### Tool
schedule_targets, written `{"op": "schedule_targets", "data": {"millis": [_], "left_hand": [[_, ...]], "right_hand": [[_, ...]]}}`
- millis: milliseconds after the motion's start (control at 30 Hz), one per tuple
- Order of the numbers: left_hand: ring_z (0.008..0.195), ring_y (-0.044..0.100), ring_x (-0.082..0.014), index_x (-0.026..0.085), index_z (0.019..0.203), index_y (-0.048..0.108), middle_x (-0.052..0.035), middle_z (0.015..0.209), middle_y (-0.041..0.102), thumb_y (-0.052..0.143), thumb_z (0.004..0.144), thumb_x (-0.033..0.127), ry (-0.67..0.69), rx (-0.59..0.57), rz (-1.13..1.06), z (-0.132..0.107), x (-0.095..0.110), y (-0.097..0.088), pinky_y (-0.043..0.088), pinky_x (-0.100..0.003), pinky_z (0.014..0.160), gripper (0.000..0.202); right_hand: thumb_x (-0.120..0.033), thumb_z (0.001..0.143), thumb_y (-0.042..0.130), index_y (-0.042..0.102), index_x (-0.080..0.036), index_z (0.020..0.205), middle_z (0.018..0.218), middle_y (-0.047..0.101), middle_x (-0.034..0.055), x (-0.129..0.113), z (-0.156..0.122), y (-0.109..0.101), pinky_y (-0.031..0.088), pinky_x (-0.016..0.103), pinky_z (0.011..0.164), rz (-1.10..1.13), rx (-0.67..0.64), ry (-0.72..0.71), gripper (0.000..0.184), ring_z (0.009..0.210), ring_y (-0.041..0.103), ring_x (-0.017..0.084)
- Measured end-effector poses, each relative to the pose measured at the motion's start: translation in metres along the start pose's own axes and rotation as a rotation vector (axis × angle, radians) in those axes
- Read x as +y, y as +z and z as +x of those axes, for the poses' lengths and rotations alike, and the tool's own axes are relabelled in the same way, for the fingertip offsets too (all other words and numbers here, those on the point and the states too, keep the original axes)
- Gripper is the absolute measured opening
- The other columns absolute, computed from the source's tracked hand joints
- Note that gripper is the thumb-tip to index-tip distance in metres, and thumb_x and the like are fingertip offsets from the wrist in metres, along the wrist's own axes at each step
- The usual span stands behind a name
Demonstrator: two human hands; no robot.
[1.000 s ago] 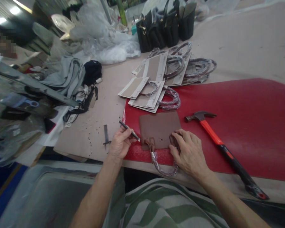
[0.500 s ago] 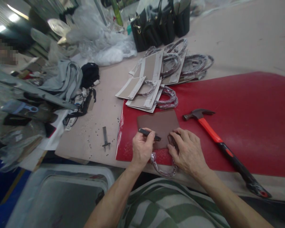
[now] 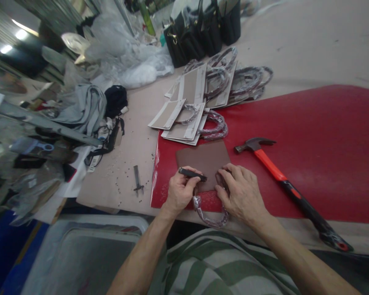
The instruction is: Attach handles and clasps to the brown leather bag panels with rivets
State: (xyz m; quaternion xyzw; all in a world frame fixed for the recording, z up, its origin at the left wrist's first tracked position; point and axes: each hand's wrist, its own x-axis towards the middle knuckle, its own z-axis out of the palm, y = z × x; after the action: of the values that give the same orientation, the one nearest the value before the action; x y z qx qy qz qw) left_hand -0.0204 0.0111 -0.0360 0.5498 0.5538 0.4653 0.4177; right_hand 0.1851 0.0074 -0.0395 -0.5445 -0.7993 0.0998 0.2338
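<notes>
A brown leather panel (image 3: 203, 157) lies on the red mat (image 3: 310, 135) near the table's front edge, with a plastic-wrapped handle (image 3: 209, 215) looping off its near side. My left hand (image 3: 180, 192) is closed round a thin dark punch tool (image 3: 192, 174), which lies across the panel's near left part. My right hand (image 3: 241, 194) rests on the panel's near right corner where the handle joins, its fingers curled and pressing down.
A hammer (image 3: 283, 180) with an orange and black handle lies on the mat to the right. Stacked bag panels with handles (image 3: 199, 102) sit behind, black handbags (image 3: 203, 30) farther back. A small metal tool (image 3: 137, 180) lies left of the mat beside scattered bits.
My left hand has moved right from the mat's left edge onto the panel, carrying the punch tool. The right hand has stayed on the panel's corner.
</notes>
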Motion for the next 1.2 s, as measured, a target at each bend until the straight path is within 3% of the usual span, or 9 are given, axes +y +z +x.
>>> {"op": "schedule_targets", "data": {"millis": [433, 700, 1033, 1200], "left_hand": [[0.090, 0.075, -0.0194, 0.021, 0.098, 0.065, -0.0056, 0.096, 0.076, 0.069, 0.087, 0.028, 0.002, 0.030, 0.018, -0.001, -0.008, 0.006, 0.061, -0.032, 0.087, 0.014], [0.087, 0.073, -0.0180, 0.021, 0.098, 0.062, -0.0056, 0.094, 0.073, 0.061, 0.091, 0.022, 0.161, 0.016, 0.238, 0.000, -0.001, 0.015, 0.059, -0.027, 0.081, 0.007], [0.082, 0.072, -0.0195, 0.021, 0.099, 0.057, -0.0065, 0.091, 0.073, 0.057, 0.090, 0.018, 0.146, -0.018, 0.407, 0.008, 0.009, 0.023, 0.057, -0.027, 0.078, 0.009], [0.082, 0.072, -0.0204, 0.021, 0.094, 0.058, -0.0055, 0.088, 0.072, 0.059, 0.088, 0.016, 0.209, -0.058, 0.532, 0.014, 0.013, 0.026, 0.056, -0.028, 0.077, 0.008]], "right_hand": [[-0.031, 0.092, 0.057, 0.061, -0.019, 0.119, 0.127, 0.060, 0.0144, 0.000, 0.001, 0.000, 0.039, 0.046, 0.095, -0.005, 0.013, -0.003, 0.030, 0.113, 0.051, 0.033], [-0.030, 0.092, 0.056, 0.061, -0.019, 0.117, 0.126, 0.060, 0.0143, -0.002, 0.000, -0.002, 0.039, 0.045, 0.094, -0.003, 0.003, -0.003, 0.027, 0.112, 0.052, 0.032], [-0.030, 0.094, 0.055, 0.060, -0.018, 0.118, 0.129, 0.059, 0.0138, -0.001, 0.000, 0.000, 0.038, 0.046, 0.096, -0.048, -0.002, -0.017, 0.027, 0.114, 0.051, 0.032], [-0.031, 0.095, 0.054, 0.062, -0.017, 0.117, 0.126, 0.060, 0.0143, -0.001, -0.001, 0.002, 0.040, 0.045, 0.095, -0.045, 0.029, -0.036, 0.027, 0.114, 0.052, 0.032]]}}
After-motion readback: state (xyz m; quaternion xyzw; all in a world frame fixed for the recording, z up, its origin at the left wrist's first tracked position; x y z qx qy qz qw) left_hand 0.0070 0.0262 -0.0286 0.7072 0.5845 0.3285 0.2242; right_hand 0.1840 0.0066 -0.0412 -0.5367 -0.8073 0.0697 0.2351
